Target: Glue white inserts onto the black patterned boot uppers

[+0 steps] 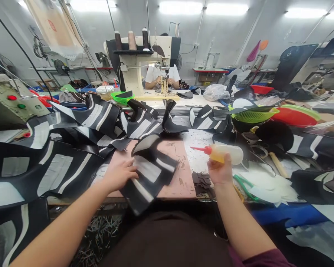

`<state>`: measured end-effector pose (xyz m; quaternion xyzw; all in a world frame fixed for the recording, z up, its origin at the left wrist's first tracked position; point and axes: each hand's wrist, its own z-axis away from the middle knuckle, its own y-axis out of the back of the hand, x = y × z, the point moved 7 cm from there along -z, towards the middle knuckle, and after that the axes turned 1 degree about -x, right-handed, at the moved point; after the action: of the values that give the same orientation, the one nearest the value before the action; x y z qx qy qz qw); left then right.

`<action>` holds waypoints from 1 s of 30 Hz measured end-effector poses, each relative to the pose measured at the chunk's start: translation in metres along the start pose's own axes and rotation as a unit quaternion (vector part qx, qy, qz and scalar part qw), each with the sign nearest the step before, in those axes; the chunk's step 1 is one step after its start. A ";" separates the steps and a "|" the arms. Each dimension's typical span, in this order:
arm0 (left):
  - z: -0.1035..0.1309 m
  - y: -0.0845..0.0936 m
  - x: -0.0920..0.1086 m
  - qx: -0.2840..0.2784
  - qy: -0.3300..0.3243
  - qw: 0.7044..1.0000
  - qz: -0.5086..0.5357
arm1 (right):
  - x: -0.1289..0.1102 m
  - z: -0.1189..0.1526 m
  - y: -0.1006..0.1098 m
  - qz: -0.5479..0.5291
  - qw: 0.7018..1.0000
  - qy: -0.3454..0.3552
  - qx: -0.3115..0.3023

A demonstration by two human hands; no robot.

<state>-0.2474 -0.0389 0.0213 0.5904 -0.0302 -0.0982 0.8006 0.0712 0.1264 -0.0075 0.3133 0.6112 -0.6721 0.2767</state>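
Note:
My left hand (121,174) grips the left edge of a black leather piece (167,165) with white patches and a pale strip on it. Slightly blurred, that piece lies slanted over a pink board (183,181), its lower corner reaching past the table's front edge. In my right hand (221,168) is a squeeze bottle (235,155) with yellowish liquid and a red nozzle. The bottle is held on its side above the table, nozzle pointing left toward the leather piece but apart from it. Small dark scraps dot the board.
Similar black pieces (55,170) are heaped at left and along the back. Dark brown patches (202,181), green-handled scissors (243,185) and white cut-outs (275,185) lie at right. A green basket (250,115) stands behind. Beyond, a person works at a sewing machine (133,70).

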 end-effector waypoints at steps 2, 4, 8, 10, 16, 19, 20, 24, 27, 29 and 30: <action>0.006 0.010 -0.009 0.014 0.050 0.998 -0.030 | -0.001 0.004 -0.002 0.004 0.999 -0.009 -0.035; 0.002 0.017 0.003 0.026 0.079 0.995 -0.047 | 0.000 0.007 -0.003 0.004 0.998 -0.016 -0.057; -0.032 0.025 0.055 0.069 0.058 0.995 -0.048 | 0.010 0.011 0.001 -0.013 0.997 -0.045 -0.066; -0.053 0.029 0.071 0.098 0.040 0.993 -0.060 | 0.017 0.011 0.001 -0.001 0.996 -0.055 -0.072; -0.083 0.015 0.043 0.009 0.097 0.991 -0.092 | 0.034 0.002 -0.024 0.094 0.989 -0.049 -0.107; -0.083 0.006 0.035 -0.008 0.097 0.991 -0.089 | 0.050 -0.004 -0.056 0.180 0.971 -0.047 -0.150; -0.083 0.004 0.035 -0.007 0.097 0.991 -0.086 | 0.056 -0.006 -0.067 0.211 0.964 -0.041 -0.157; -0.083 -0.001 0.034 -0.001 0.101 0.992 -0.073 | 0.079 -0.016 -0.103 0.311 0.937 0.013 -0.161; -0.083 -0.003 0.034 -0.014 0.101 0.993 -0.066 | 0.090 -0.022 -0.121 0.367 0.913 0.066 -0.166; -0.083 -0.004 0.034 -0.027 0.098 0.993 -0.064 | 0.094 -0.025 -0.127 0.406 0.894 0.090 -0.169; -0.083 -0.005 0.035 -0.030 0.096 0.993 -0.062 | 0.095 -0.025 -0.130 0.422 0.884 0.098 -0.174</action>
<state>-0.2003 0.0312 -0.0105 0.5733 0.0868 -0.0914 0.8096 -0.0867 0.1656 0.0026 0.5528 0.5520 -0.3408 0.5230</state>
